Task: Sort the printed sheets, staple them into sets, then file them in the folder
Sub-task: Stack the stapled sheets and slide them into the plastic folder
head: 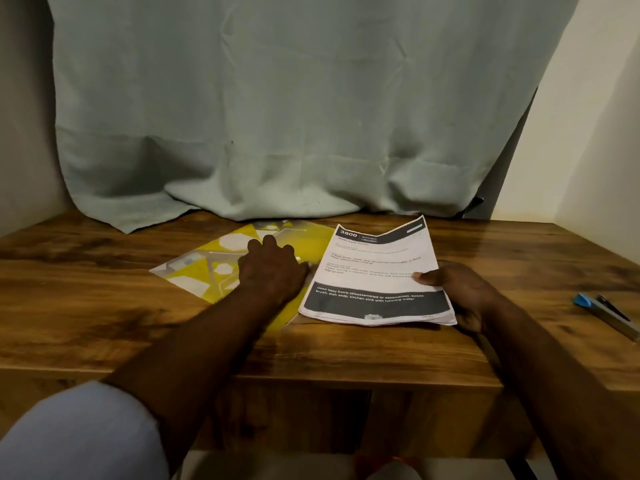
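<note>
Printed sheets (377, 275) in a stack at centre right of the frame, pinched at the right edge by the right hand (460, 292), thumb on top, probably for sorting; left hand (273, 268) pressing loosely open on the yellow folder (207, 252) alongside, apparently steadying it.

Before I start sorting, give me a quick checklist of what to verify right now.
1. Right hand grips the stack of sheets at its edge: ok.
2. Left hand rests on the folder: ok.
3. Stapler lies on the table, apart from both hands: ok.
4. Folder opened for filing: cannot tell.
5. Stack already sorted or stapled: cannot tell.
</note>
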